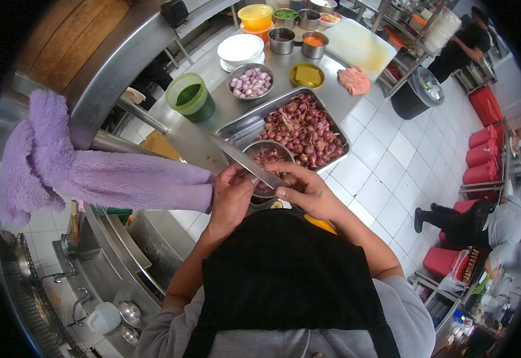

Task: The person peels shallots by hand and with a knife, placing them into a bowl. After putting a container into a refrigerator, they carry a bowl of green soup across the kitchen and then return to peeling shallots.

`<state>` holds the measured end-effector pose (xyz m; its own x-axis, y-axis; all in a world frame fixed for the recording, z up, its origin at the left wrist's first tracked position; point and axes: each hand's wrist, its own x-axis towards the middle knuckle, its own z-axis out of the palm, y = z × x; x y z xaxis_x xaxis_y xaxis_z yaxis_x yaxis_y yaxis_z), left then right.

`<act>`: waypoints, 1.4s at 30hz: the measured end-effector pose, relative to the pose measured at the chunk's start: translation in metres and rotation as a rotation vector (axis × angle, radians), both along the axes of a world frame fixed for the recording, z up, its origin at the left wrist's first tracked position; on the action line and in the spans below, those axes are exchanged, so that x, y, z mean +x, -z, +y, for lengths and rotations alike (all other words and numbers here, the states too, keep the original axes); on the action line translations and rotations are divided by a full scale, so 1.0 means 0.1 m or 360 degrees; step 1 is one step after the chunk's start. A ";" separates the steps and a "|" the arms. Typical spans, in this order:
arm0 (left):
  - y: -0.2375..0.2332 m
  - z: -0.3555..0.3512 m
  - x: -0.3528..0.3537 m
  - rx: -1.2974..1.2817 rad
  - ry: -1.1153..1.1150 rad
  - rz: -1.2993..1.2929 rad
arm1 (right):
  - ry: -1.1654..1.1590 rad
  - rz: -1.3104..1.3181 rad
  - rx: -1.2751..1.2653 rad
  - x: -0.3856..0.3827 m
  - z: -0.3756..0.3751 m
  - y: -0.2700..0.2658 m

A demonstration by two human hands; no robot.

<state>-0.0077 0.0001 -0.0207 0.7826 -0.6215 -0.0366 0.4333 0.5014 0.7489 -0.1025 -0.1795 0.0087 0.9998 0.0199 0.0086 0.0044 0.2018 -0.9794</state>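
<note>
In my right hand [309, 194] is a knife [250, 167], its broad blade pointing up and left. My left hand [234, 194] is closed beside the blade, its fingertips close to the edge; whatever they pinch is too small or hidden to name. Under both hands stands a metal bowl [266, 145] with reddish onion skins [265, 157] inside, partly covered by the blade and fingers. Just beyond, a steel tray [236, 129] holds a heap of small unpeeled red onions [302, 131]. Peeled onions [251, 82] fill another metal bowl [235, 93] behind the tray.
A green container [190, 98], white bowls [241, 49], a yellow bowl [306, 76], a cutting board [362, 49] and a pink cloth [354, 80] share the steel table. A purple fluffy cloth [129, 176] hangs at left. Two people [505, 230] stand at right, near a bin [412, 98].
</note>
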 end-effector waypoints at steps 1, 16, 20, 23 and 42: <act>0.01 0.01 0.00 0.0004 0.0028 0.0000 | 0.0000 0.0002 0.0000 0.00 -0.01 -0.02; -0.04 0.01 0.04 -0.0055 0.0052 0.0097 | -0.0138 0.0185 -0.0031 -0.03 -0.06 -0.19; -0.13 -0.04 0.02 -0.0072 0.0052 0.0188 | -0.0172 0.0209 0.0293 -0.02 -0.08 -0.14; -0.14 -0.08 -0.02 0.0127 -0.0020 -0.0025 | -0.0175 0.0307 0.0335 -0.02 -0.09 -0.10; 0.18 0.26 -0.37 0.0430 -0.0386 0.0271 | -0.0090 0.0340 -0.0571 0.00 -0.26 0.68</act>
<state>-0.0447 0.0259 -0.0382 0.8741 -0.3698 -0.3151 0.4557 0.3994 0.7955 -0.1025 -0.2052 -0.0597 0.9756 0.0387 -0.2161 -0.2076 -0.1584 -0.9653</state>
